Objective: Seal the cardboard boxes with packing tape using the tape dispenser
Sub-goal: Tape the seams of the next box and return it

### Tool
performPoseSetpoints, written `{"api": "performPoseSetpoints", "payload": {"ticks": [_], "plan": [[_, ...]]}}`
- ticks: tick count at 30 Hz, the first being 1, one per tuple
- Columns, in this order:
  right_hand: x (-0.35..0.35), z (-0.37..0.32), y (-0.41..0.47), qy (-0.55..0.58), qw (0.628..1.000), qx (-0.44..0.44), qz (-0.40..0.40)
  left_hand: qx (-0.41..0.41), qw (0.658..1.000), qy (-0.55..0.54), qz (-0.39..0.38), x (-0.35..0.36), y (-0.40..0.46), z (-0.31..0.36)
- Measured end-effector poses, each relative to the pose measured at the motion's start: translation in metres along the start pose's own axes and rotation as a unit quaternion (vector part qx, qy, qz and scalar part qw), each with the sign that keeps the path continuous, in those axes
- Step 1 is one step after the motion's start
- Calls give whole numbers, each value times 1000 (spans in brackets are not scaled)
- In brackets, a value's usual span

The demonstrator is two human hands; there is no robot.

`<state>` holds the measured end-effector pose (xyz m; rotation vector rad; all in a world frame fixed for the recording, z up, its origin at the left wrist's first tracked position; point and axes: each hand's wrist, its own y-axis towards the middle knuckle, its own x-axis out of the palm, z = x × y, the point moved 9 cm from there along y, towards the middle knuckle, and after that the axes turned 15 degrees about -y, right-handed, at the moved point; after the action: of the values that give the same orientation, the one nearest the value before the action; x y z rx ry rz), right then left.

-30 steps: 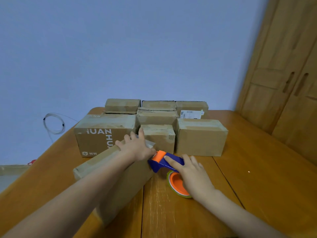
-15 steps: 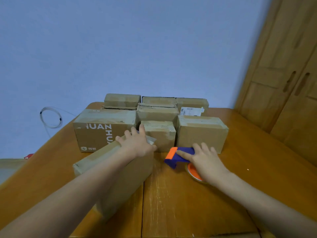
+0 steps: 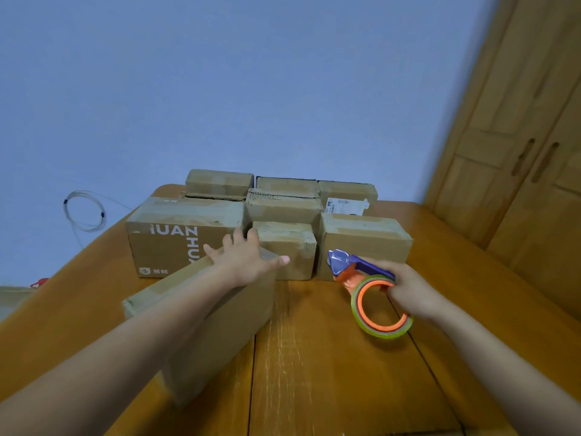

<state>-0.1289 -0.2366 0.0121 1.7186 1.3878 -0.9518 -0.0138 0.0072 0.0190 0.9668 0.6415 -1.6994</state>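
- Table (image 3: 314, 372): wooden, carries everything; boards run away from the person.
- Stack of boxes (image 3: 283, 209) at the far end, several rows deep. Most tops look closed, some with tape strips; whether anything is inside cannot be told.
- Printed box (image 3: 176, 240), far left, with lettering on its front and its top shut.
- Near box (image 3: 213, 322): the one being worked on, left of centre. Long axis runs from near-left to far-right, toward the stack. Flaps are down, contents hidden; whether tape already lies on the top cannot be told.
- Left hand (image 3: 245, 262): flat on the far end of the near box, fingers spread, pressing the top down, holding nothing.
- Right hand (image 3: 408, 287): curled round the tape dispenser's handle, lifted clear of the table.
- Tape dispenser (image 3: 361, 278): blue and orange, blade end pointing left toward the near box, roll hanging below; it sits right of that box's far end, near but apart.
- Judgement: the right hand is the working one; next move likely goes leftward to the far edge under the left hand, then along the long axis.
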Motion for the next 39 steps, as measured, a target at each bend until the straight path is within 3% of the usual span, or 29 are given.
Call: {"api": "performPoseSetpoints", "payload": {"ticks": [6, 9, 17, 19, 23, 27, 30, 34, 39], "plan": [[14, 4, -3, 216, 974, 47, -51, 128, 990, -41, 50, -16, -6, 24], [21, 3, -1, 286, 953, 62, -78, 141, 988, -42, 43, -26, -9, 23], [31, 9, 6, 347, 931, 73, -91, 28, 987, -17, -157, -21, -14, -40], [35, 13, 7, 336, 934, 82, -84, 29, 981, -34, -187, -18, -17, -45], [43, 23, 10, 275, 954, 99, -58, 36, 983, -67, -169, -19, -15, -53], [65, 33, 5, 245, 954, 138, -109, 52, 981, -96, -161, -17, -14, -54], [71, 51, 6, 156, 967, 162, -119, 62, 979, -100, -169, -19, -15, -53], [82, 78, 7, 100, 962, 208, -148, 68, 970, -94, -212, -18, -13, -51], [85, 81, 11, 64, 967, 183, -167, 85, 956, -91, -266, -9, -14, -34]]}}
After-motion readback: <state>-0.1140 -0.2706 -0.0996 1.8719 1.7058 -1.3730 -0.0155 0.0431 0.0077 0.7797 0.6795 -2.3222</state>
